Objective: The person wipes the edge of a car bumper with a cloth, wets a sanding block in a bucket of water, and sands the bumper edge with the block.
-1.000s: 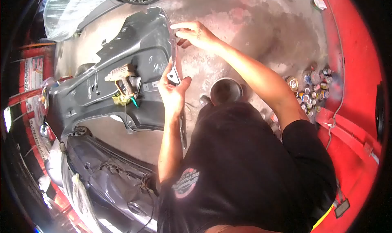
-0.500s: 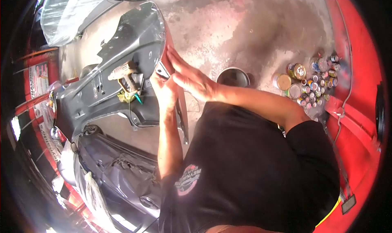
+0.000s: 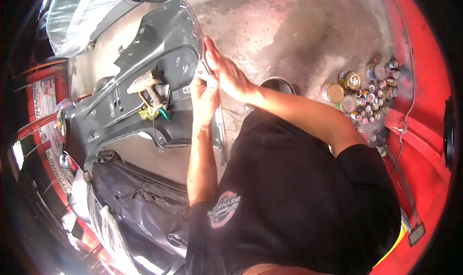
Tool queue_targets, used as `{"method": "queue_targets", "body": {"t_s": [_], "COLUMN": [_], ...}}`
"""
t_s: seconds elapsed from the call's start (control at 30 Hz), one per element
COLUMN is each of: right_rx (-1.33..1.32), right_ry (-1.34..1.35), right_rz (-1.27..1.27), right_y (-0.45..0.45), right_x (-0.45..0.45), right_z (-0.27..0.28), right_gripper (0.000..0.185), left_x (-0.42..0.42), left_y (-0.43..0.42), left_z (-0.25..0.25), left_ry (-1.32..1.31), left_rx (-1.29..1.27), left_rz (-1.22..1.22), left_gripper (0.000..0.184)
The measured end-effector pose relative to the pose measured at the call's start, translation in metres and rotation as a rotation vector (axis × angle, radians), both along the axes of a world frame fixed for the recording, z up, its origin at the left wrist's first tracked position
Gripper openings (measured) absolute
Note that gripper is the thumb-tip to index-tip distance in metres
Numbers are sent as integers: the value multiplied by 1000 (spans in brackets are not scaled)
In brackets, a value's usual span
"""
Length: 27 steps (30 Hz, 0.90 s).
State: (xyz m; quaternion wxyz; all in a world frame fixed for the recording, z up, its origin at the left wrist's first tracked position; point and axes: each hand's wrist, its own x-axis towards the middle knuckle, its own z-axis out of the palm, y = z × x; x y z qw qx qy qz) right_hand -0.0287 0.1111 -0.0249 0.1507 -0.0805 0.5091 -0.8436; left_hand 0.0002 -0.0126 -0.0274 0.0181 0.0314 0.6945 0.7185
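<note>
A large dark grey car bumper (image 3: 140, 99) stretches out to the left with its hollow inner side facing up. My left hand (image 3: 205, 96) is closed on the bumper's near edge, thumb and fingers pinching close to a small light-coloured corner. Against the outer face of that edge lies my right hand (image 3: 229, 77), its fingers long and flat, touching the left hand or very near it. Inside the bumper rests a beige pistol-shaped power tool (image 3: 144, 84). A yellowish glove or cloth (image 3: 148, 112) and a small green-tipped item (image 3: 164, 114) lie beside its handle.
Several paint cans (image 3: 349, 104) stand on the floor at right, near the red wall (image 3: 424, 82). A dark bucket (image 3: 277, 84) is just beyond my right forearm. A dark car (image 3: 140, 202) sits lower left; a plastic-covered car (image 3: 87, 14) stands upper left.
Both hands have shifted slightly right, and the bumper's near end has moved or tilted with them. The right hand's fingers now sit a little higher along the edge.
</note>
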Motion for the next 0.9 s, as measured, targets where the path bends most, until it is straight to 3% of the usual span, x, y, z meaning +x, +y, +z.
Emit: {"method": "queue_targets", "body": {"t_s": [0.1,0.17,0.23,0.3,0.37,0.53,0.6,0.7,0.77,0.9], "right_rx": [12,22,137,145,15,74,-89,102,59,98], "right_ry": [252,266,352,334,129,70,44,252,224,359], "right_rz": [-52,-19,-38,-59,-112,-133,-39,-128,-96,-52], "right_y": [-3,1,0,-4,-7,-17,-19,-13,-8,2], "right_x": [31,46,49,40,13,-63,-72,-26,5,-2], "right_z": [3,10,8,11,9,-39,-46,-16,6,-12], "right_gripper": [80,82,82,81,78,75,85,84,81,74], "left_x": [-6,-2,-2,-5,-3,-4,-5,-10,-8,-8], "left_y": [-3,-10,-7,0,5,11,9,3,0,8], "left_z": [-5,-6,3,14,6,13,14,3,8,27], "left_ry": [18,95,-31,-97,-141,-150,-281,-105,-140,-136], "left_rx": [-129,-484,-345,-24,231,136,52,187,107,121], "left_rz": [56,61,58,54,62,100,135,100,138,130], "left_gripper": [59,59,55,52,51,52,51,48,45,46]}}
